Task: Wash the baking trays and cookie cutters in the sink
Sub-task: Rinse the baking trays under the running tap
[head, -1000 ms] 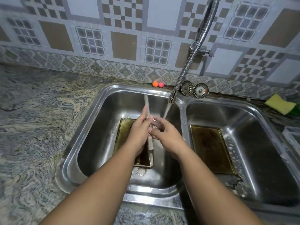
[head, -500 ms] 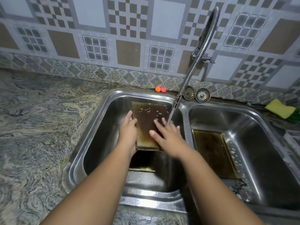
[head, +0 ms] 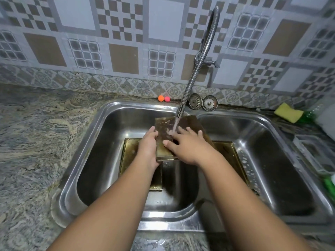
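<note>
A stained brown baking tray (head: 165,127) is held over the left sink basin (head: 101,151), flat side toward me, under running water from the flexible tap (head: 192,82). My left hand (head: 147,147) grips its left edge. My right hand (head: 186,144) lies on its face with fingers spread and straight, and the water hits near the fingertips. A second tray (head: 129,156) lies on the left basin's floor, partly hidden under my arms. A third tray (head: 229,154) lies in the right basin (head: 272,160). No cookie cutters are visible.
Two metal strainers (head: 202,102) and two small orange and pink balls (head: 163,98) sit on the sink's back ledge. A yellow sponge (head: 288,112) lies at the back right beside a clear container (head: 315,153). Marbled stone counter (head: 36,142) stretches to the left.
The tray went from edge-on to flat side facing me and shifted right under the stream. My right hand moved from pinching it to lying spread on its face.
</note>
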